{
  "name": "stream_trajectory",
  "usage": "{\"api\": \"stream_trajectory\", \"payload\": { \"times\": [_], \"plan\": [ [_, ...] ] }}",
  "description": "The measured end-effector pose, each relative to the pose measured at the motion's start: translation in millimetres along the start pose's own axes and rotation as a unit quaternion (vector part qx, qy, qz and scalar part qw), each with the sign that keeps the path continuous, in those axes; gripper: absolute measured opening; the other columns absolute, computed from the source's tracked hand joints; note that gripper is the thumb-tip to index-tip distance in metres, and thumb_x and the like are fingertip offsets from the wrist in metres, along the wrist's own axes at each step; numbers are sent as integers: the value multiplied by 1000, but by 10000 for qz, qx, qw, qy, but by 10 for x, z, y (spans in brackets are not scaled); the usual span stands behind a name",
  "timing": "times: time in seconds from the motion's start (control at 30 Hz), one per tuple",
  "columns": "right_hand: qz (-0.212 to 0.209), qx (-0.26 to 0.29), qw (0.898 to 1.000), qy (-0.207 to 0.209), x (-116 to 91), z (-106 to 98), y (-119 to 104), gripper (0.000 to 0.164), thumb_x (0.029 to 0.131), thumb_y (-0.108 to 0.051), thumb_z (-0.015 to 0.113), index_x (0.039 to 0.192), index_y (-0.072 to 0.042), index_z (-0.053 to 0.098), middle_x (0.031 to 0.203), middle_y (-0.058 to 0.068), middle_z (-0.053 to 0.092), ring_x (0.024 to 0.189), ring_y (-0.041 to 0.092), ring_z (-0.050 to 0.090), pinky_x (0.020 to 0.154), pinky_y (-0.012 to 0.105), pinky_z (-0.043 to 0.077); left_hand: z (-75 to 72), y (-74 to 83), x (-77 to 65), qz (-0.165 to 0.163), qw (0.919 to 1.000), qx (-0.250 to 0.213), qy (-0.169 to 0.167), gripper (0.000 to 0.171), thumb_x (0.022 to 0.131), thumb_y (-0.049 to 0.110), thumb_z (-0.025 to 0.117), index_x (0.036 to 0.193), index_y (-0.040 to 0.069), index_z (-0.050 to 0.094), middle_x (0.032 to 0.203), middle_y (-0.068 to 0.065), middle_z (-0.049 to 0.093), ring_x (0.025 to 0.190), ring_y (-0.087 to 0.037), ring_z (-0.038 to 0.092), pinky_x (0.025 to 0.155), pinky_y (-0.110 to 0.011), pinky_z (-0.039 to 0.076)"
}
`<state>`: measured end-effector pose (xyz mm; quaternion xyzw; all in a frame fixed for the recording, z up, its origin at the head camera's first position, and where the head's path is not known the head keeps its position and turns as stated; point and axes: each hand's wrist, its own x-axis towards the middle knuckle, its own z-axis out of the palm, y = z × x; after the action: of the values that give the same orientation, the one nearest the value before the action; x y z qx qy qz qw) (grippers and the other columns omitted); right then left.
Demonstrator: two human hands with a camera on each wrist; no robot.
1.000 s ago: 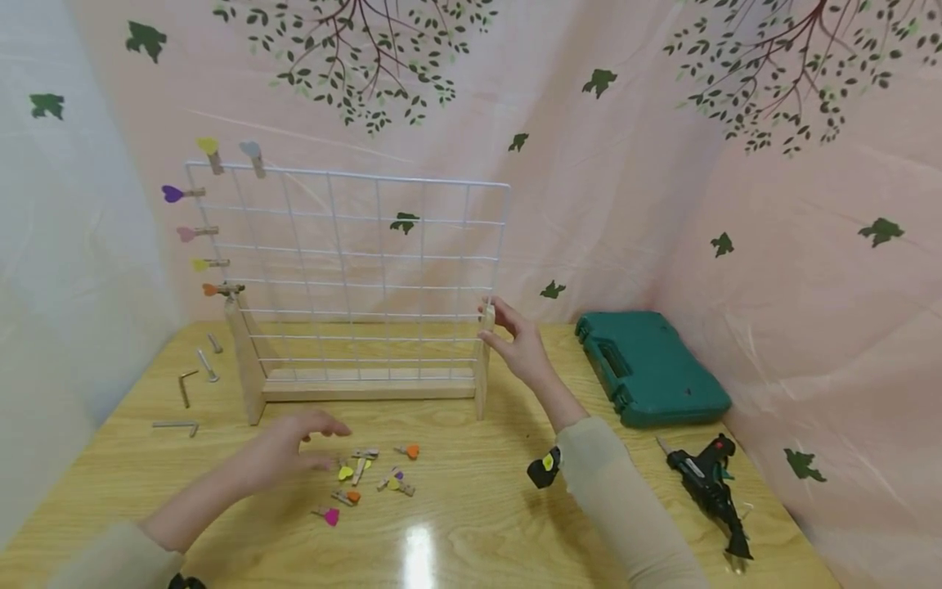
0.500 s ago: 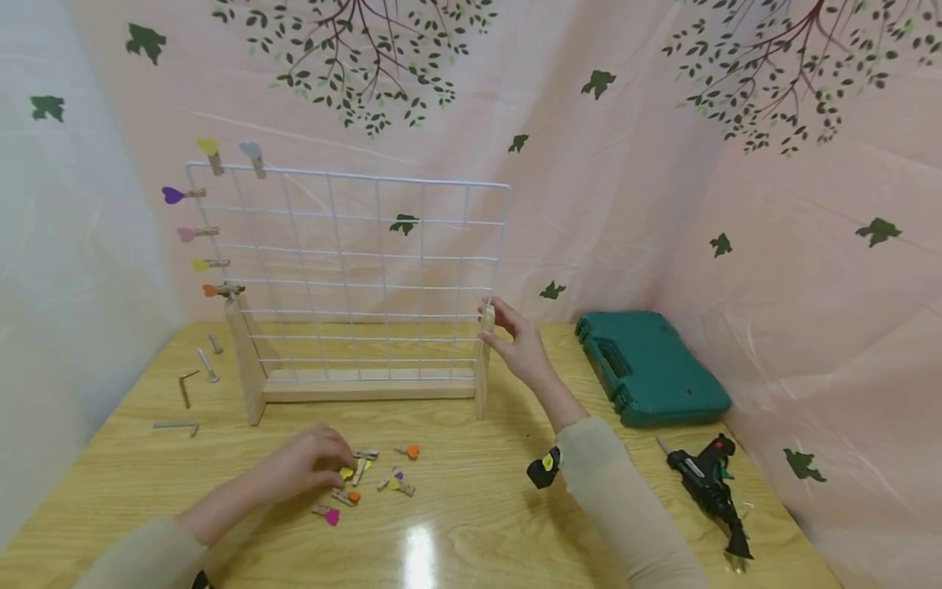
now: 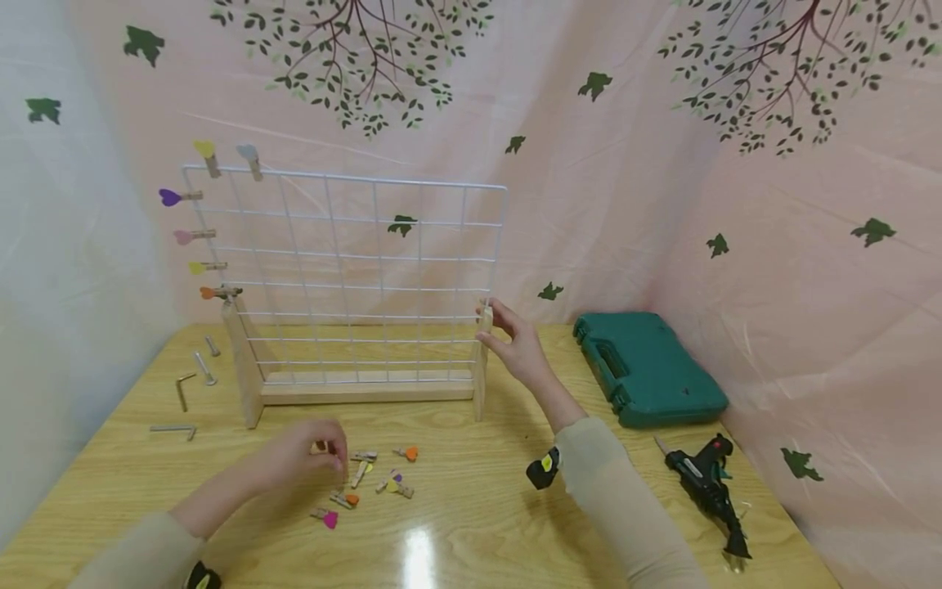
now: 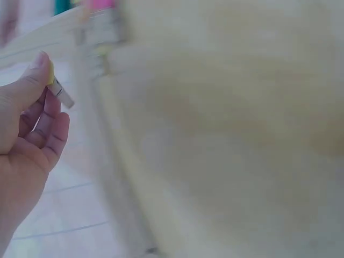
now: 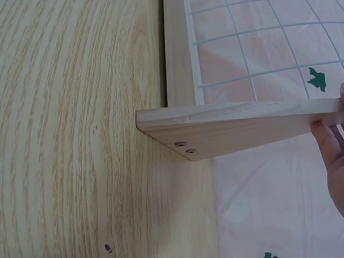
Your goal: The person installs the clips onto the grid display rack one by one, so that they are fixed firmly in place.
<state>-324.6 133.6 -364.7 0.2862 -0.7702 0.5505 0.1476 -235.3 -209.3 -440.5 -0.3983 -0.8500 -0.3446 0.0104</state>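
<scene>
My left hand [image 3: 294,458] is raised a little over the table at the left of a loose pile of mini clothespins [image 3: 361,473] with coloured hearts. Between its thumb and fingertips it pinches a clothespin [image 4: 63,98] with a yellow heart, mostly covered by the thumb in the left wrist view. A white wire grid [image 3: 375,254] stands upright in a wooden stand [image 3: 368,393]. My right hand [image 3: 522,348] grips the top of the stand's right side post [image 5: 236,126]. Along the grid's left and top edges sit several clipped clothespins, among them a purple one [image 3: 171,197] and a light blue one [image 3: 250,155].
Bolts [image 3: 204,368] and hex keys [image 3: 172,429] lie at the table's left. On the right are a green plastic case [image 3: 651,368] and a black glue gun [image 3: 702,483] with its cord. A leaf-patterned curtain hangs behind the table.
My left hand has reached down to the pile, closed on a yellow-heart clothespin and lifted it slightly. The right hand stays on the post.
</scene>
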Motion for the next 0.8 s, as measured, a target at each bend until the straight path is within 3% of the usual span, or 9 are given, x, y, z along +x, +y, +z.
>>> {"api": "stream_trajectory", "payload": {
  "times": [0.23, 0.37, 0.43, 0.47, 0.63, 0.67, 0.7, 0.8],
  "plan": [
    [-69, 19, 10000, -2, -3, -5, -7, 54, 79, 5, 61, 128, 9, 40, 121, 25, 51, 110, 34, 51, 95, 42, 38, -686, 454, 294, -128, 9910, 639, 1173, 11, 77, 19, 68, 79, 26, 61, 74, 16, 59, 65, -1, 54, 58, -19, 47],
    [-31, 46, 10000, -27, -8, -16, -10, 54, 79, 5, 61, 129, 8, 39, 121, 25, 51, 110, 33, 51, 96, 42, 37, -1157, 752, 507, 84, 9786, 877, 1862, 10, 78, 12, 68, 80, 21, 64, 75, 9, 62, 67, -2, 55, 59, -17, 44],
    [12, 55, 10000, -36, -14, -24, -9, 55, 79, 4, 61, 130, 7, 39, 122, 23, 51, 111, 33, 51, 96, 42, 37, -1380, 898, 613, 8, 9707, 1028, 2171, 7, 79, 12, 66, 80, 18, 64, 78, 5, 64, 69, -2, 54, 60, -15, 42],
    [24, 60, 10000, -37, -18, -29, -10, 55, 79, 4, 61, 130, 6, 39, 123, 23, 51, 111, 33, 51, 96, 42, 37, -1484, 959, 663, -90, 9675, 1079, 2287, 5, 80, 14, 66, 81, 18, 64, 79, 5, 64, 71, -2, 54, 73, -13, 40],
    [73, 26, 10000, -24, -36, -42, -18, 56, 79, 4, 61, 131, 4, 39, 122, 22, 52, 110, 33, 51, 96, 43, 38, -1915, 1190, 914, -153, 9419, 1489, 3007, 7, 80, 18, 66, 82, 11, 65, 81, 5, 61, 75, -4, 49, 77, -15, 33],
    [71, 19, 10000, -25, -38, -43, -21, 56, 79, 4, 61, 131, 4, 39, 121, 23, 52, 109, 33, 52, 96, 42, 38, -1979, 1225, 957, -186, 9355, 1577, 3157, 10, 80, 19, 66, 82, 9, 65, 80, 7, 59, 76, -3, 48, 78, -15, 32],
    [73, 13, 10000, -28, -38, -43, -21, 56, 79, 4, 61, 131, 4, 39, 120, 23, 53, 109, 33, 52, 96, 42, 38, -2036, 1257, 1001, -198, 9277, 1679, 3329, 13, 79, 20, 66, 82, 8, 65, 79, 9, 57, 76, -2, 46, 67, -16, 33],
    [1, 34, 10000, -53, -34, -44, -26, 55, 79, 5, 61, 130, 4, 40, 118, 24, 54, 108, 34, 52, 95, 44, 38, -2180, 1327, 1122, -248, 9072, 1893, 3749, 18, 77, 22, 68, 81, 5, 66, 75, 15, 51, 76, -1, 41, 71, -15, 30]
  ]
}}
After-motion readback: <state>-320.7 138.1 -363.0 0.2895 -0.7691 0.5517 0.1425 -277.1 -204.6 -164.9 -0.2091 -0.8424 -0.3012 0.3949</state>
